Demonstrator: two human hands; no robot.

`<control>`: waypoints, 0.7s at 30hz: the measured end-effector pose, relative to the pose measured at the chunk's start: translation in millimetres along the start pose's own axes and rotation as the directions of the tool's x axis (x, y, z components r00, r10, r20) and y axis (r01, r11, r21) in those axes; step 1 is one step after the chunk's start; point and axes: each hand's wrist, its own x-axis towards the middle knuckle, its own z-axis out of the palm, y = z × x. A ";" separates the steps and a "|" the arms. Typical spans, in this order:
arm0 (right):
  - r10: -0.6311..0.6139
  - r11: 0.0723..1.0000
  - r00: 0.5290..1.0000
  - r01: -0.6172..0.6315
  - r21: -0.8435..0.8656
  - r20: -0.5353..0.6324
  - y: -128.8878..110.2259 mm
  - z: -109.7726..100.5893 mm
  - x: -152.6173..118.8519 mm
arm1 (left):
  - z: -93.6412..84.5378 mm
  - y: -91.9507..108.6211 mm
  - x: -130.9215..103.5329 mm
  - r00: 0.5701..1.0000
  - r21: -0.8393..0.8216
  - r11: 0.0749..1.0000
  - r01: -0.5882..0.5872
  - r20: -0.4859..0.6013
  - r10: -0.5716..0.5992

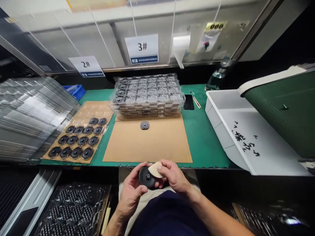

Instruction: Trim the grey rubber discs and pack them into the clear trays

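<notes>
My left hand (131,186) grips a round black plastic part (145,179) with a small raised hub, held at the near edge of the bench. A cream-coloured flat pad (155,169) with a rounded edge is pinched in my right hand (173,175). The pad lies against the black part's upper right side; some right fingers sit behind the part. Beyond my hands, one similar dark part (144,125) rests on a cardboard sheet (147,144). More dark round parts (82,141) sit in rows in a clear tray on the left.
Stacked clear trays (147,90) stand at the back, with larger stacks (29,114) far left. A phone (189,102) and tweezers (196,101) lie right of centre. A white bin (221,131) with small black pieces is at right, a bottle (218,78) behind. The bench edge (209,165) is close.
</notes>
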 end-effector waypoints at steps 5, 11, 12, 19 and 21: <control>-0.475 0.644 0.877 0.407 -0.648 0.078 -33.7 7.8 -30.5 | 5.0 5.3 -1.9 0.990 -0.049 0.992 -0.120 -0.079 0.116; -0.532 0.451 0.832 0.439 -0.778 0.161 -48.7 10.0 -40.3 | 16.3 15.7 -8.3 0.990 -0.024 0.993 -0.113 -0.088 0.110; -0.529 0.460 0.834 0.439 -0.772 0.160 -49.1 9.5 -39.5 | 18.3 17.2 -9.7 0.990 -0.040 0.995 -0.094 -0.105 0.089; -0.541 0.435 0.817 0.474 -0.766 0.198 -54.5 8.5 -39.7 | 24.9 26.2 -17.4 0.985 -0.131 0.991 0.018 -0.169 -0.040; -0.527 0.434 0.817 0.494 -0.754 0.232 -56.7 8.4 -41.0 | 25.1 28.1 -18.6 0.984 -0.144 0.989 0.039 -0.168 -0.063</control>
